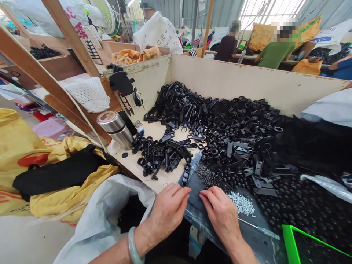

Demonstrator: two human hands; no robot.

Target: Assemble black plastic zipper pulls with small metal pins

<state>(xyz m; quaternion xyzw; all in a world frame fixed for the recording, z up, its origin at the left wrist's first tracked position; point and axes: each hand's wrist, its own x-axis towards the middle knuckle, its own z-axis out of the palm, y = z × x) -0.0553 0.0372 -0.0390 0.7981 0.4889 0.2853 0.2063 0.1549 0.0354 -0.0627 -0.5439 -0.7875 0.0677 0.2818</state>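
Note:
My left hand (171, 206) is at the front edge of the bench with thumb and fingers pinched together. Whatever the pinch may hold is too small or hidden to make out. Just beyond its fingertips lies a narrow black plastic part (186, 174); I cannot tell whether they touch. A short gap to the right, my right hand (221, 211) has its fingers curled and pressed together, their contents hidden. Beside it are a pile of small silver pins or screws (242, 204) and a screwdriver (261, 230) with a clear handle. Tiny dark pieces (209, 176) are heaped behind.
Black plastic parts (167, 152) and larger heaps (181, 101) fill the walled bench. Round black pieces (291, 205) spread at right, near a green-rimmed tray (288, 244). A steel flask (115, 128) stands left; a white sack (93, 220) hangs open below. Co-workers sit beyond.

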